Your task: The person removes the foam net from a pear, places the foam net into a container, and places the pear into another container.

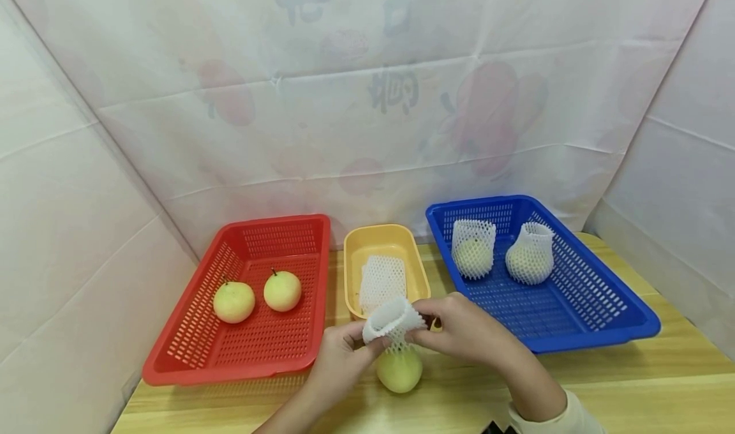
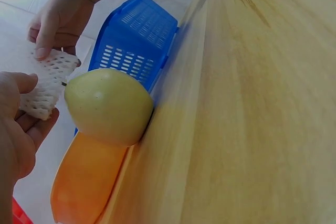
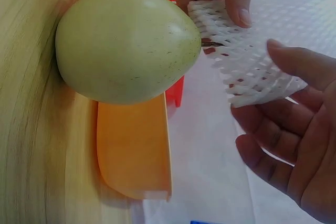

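Note:
A pale yellow-green pear rests on the wooden table, stem up, in front of the yellow tray. Just over its stem, both hands hold a white foam net sleeve with its mouth spread. My left hand pinches the sleeve's left side between thumb and fingers. On the opposite side, my right hand pinches the rim the same way. In the right wrist view the stem reaches the sleeve's lower edge, while the pear itself is bare. Neither hand touches the pear there.
At left, a red basket holds two bare pears. The yellow tray behind the hands contains flat foam sleeves. A blue basket on the right has two pears in foam nets. A printed cloth hangs behind.

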The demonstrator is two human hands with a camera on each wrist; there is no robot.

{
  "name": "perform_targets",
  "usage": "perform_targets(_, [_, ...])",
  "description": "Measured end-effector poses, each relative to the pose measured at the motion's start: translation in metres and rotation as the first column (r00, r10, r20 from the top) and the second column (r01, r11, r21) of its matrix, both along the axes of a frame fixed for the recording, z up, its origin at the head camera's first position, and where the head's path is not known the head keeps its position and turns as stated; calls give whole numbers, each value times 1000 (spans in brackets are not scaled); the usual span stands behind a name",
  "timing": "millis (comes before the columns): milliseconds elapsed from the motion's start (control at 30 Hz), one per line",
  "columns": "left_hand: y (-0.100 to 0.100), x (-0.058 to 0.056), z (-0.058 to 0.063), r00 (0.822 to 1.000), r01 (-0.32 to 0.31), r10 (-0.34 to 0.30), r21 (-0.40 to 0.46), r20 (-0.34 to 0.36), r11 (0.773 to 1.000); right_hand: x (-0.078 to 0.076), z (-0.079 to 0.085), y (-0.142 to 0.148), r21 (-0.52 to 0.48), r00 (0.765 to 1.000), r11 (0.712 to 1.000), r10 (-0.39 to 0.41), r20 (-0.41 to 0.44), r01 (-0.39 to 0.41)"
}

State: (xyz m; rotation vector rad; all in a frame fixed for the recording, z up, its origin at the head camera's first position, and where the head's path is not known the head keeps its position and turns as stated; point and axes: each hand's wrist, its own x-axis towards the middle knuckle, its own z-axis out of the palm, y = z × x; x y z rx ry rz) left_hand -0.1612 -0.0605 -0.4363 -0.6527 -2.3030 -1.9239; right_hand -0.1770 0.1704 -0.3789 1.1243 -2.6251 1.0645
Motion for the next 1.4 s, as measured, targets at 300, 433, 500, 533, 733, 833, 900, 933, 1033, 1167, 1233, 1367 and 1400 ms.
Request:
perform_targets(300, [1, -1, 5, 994, -10, -5, 147, 105, 989, 0, 1, -1, -97, 996, 993, -76, -51, 71])
perform_targets(433, [3, -3, 6, 991, -40, 14, 197, 131, 980, 0, -1, -5, -137, 986, 979, -161, -42, 154])
perform_targets(500, [6, -5, 7, 991, -51, 21, 231, 129, 972, -1, -2, -7, -159, 977, 966, -210, -27, 204])
perform_targets(533, [7, -6, 7, 991, -56, 25, 250, 128, 967, -2, -2, -9, -168, 972, 959, -235, -15, 230])
perform_targets(733, [11, -12, 6, 987, -133, 94, 321, 133, 938, -8, -1, -22, -208, 928, 905, -371, 38, 371])
perform_targets(833, [13, -16, 7, 980, -186, 147, 342, 136, 921, -13, -1, -29, -247, 907, 874, -417, 59, 417])
perform_targets(900, [15, -19, 7, 974, -218, 183, 349, 132, 911, -16, -1, -33, -275, 894, 853, -442, 71, 444])
perform_targets(933, [16, -21, 7, 971, -233, 198, 354, 133, 906, -18, -1, -35, -291, 888, 842, -451, 85, 455])
perform_targets(1033, [18, -27, 6, 961, -275, 246, 347, 127, 896, -25, -4, -42, -327, 871, 810, -475, 123, 487])
perform_targets(1167, [23, -35, 3, 945, -328, 317, 314, 85, 891, -34, -11, -49, -346, 850, 777, -498, 172, 526])
perform_targets(1233, [24, -38, 2, 935, -352, 352, 281, 51, 893, -38, -15, -51, -342, 847, 776, -504, 171, 530])
perform_targets(1367, [25, -43, 0, 902, -419, 429, 143, -46, 897, -45, -21, -55, -339, 848, 781, -514, 132, 525])
perform_targets(1400, [25, -44, -1, 893, -436, 444, 100, -72, 894, -47, -21, -55, -337, 845, 779, -521, 119, 528])
